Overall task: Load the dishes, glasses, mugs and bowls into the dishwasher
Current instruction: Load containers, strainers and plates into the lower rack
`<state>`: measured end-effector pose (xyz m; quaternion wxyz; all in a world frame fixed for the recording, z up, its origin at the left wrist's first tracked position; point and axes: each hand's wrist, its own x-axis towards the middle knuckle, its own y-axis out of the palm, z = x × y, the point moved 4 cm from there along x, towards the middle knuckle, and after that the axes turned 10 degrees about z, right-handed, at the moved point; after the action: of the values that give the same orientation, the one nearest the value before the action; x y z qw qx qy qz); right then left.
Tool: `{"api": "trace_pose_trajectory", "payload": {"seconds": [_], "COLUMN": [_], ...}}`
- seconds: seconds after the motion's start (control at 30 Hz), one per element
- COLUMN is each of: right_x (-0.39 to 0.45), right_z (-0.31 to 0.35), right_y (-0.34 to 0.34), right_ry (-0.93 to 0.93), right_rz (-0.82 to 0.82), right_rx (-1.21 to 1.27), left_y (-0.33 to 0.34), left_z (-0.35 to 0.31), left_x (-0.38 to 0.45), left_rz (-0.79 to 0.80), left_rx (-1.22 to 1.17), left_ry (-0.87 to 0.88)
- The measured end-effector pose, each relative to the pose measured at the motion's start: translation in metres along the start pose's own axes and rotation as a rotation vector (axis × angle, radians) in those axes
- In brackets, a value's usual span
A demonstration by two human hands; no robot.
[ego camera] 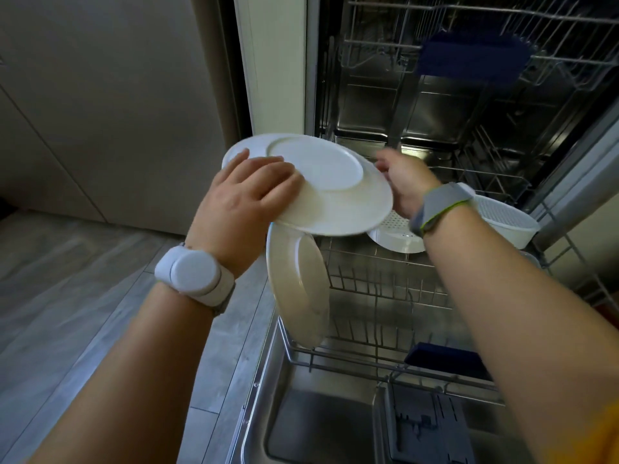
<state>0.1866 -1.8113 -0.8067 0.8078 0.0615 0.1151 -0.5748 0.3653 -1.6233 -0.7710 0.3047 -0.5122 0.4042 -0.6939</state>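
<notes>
Two plates (318,182) sit stacked in the left hand (248,195), gripped by their near rim; the right hand (402,185), blurred, grip unclear, reaches far. Slot each upright beside the racked plate (298,289), left side of the lower rack (385,296).

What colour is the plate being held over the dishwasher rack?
White: the held plate, seen underside-up in the head view, is plain and unpatterned.

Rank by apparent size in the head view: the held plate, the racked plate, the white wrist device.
1. Held plate, held by the left hand.
2. Racked plate, seen edge-on, so possibly the same size.
3. White wrist device.
</notes>
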Motion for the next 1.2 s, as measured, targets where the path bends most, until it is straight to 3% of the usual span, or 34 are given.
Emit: {"api": "trace_pose_trajectory", "payload": {"seconds": [0.1,0.2,0.3,0.37,0.43,0.5,0.6,0.87,1.2], "right_x": [0.004,-0.002,0.002,0.008,0.006,0.007,0.028,0.013,0.011], "right_z": [-0.005,-0.002,-0.011,-0.022,-0.028,-0.031,-0.047,-0.051,-0.07], "right_y": [0.006,0.023,0.044,0.056,0.062,0.066,0.066,0.067,0.067], "right_ry": [0.039,0.096,0.179,0.182,0.177,0.146,0.092,0.064,0.113], "right_rz": [0.185,0.335,0.459,0.504,0.443,0.392,0.33,0.27,0.311], "right_rx": [-0.329,-0.416,-0.315,-0.183,-0.117,-0.104,-0.138,-0.227,-0.409], "left_y": [0.006,0.014,0.013,0.007,0.004,0.008,0.012,0.009,0.015], "left_z": [-0.01,-0.028,-0.039,-0.035,-0.026,-0.017,-0.013,-0.02,-0.025], "left_x": [-0.001,0.001,0.002,0.005,0.007,0.008,0.005,0.005,0.007], "left_rz": [0.057,0.079,-0.06,-0.196,-0.226,-0.083,0.053,0.106,0.196], "left_rx": [0.038,0.046,-0.026,-0.175,-0.361,-0.487,-0.48,-0.494,-0.509], "left_ry": [0.071,0.14,0.149,-0.007,-0.191,-0.253,-0.186,-0.165,-0.117]}}
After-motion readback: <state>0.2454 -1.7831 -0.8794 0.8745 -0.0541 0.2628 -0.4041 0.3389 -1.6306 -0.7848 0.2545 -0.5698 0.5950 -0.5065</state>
